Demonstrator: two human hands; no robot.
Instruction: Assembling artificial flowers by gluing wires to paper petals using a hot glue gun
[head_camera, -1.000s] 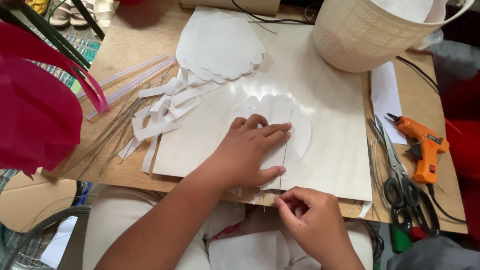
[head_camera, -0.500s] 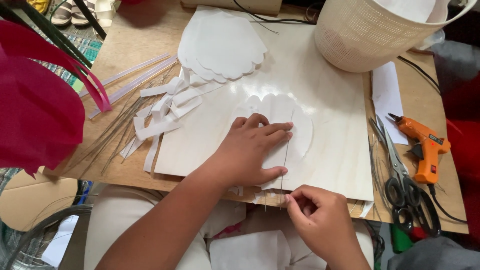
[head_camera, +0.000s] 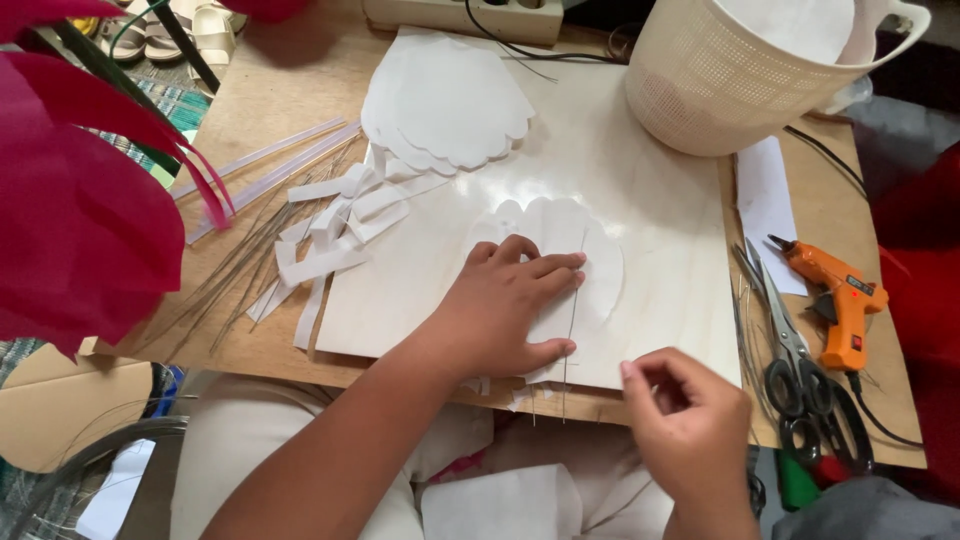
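Note:
My left hand (head_camera: 505, 305) lies flat on a white scalloped paper petal (head_camera: 600, 260) and presses it onto a pale wooden board (head_camera: 660, 190). A thin wire (head_camera: 572, 330) runs down the petal's middle, just past my fingertips, and sticks out over the board's near edge. My right hand (head_camera: 690, 415) hovers at the near edge to the right of the wire, thumb and forefinger pinched together. I see nothing between them.
A stack of white petals (head_camera: 445, 100) lies at the back, with white paper strips (head_camera: 340, 215), loose wires (head_camera: 240, 270) and glue sticks (head_camera: 265, 165) to the left. To the right are a cream basket (head_camera: 740, 80), an orange glue gun (head_camera: 835, 295) and scissors (head_camera: 790, 350). A large red paper flower (head_camera: 80, 200) overhangs the left.
My right hand has shifted to the right and slightly up, away from the petal's lower edge. My left hand has stayed pressed on the petal.

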